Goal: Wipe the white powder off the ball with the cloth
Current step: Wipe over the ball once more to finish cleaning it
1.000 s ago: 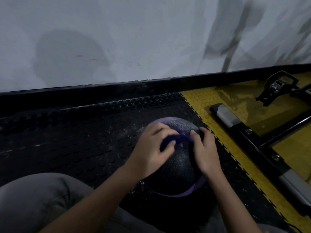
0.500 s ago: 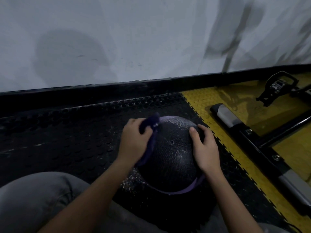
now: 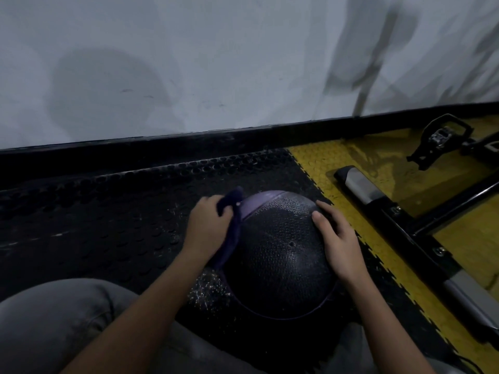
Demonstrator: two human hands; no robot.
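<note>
A black textured ball (image 3: 278, 255) with purple bands sits on the black studded floor mat in front of me. My left hand (image 3: 208, 230) grips a dark purple cloth (image 3: 232, 228) and holds it against the ball's upper left side. My right hand (image 3: 337, 238) rests on the ball's right side with the fingers spread over its surface. Faint white powder lies on the ball's top near the purple band. Loose white specks (image 3: 210, 287) are scattered on the mat by the ball's lower left.
A white wall with a black skirting (image 3: 243, 136) runs across the back. Yellow floor tiles (image 3: 324, 168) lie to the right, with a black and silver exercise machine frame (image 3: 383, 211) on them. My grey-trousered knee (image 3: 54, 319) is at the lower left.
My left hand has carried the cloth from the ball's top over to its upper left side. The right hand has stayed on the ball's right side.
</note>
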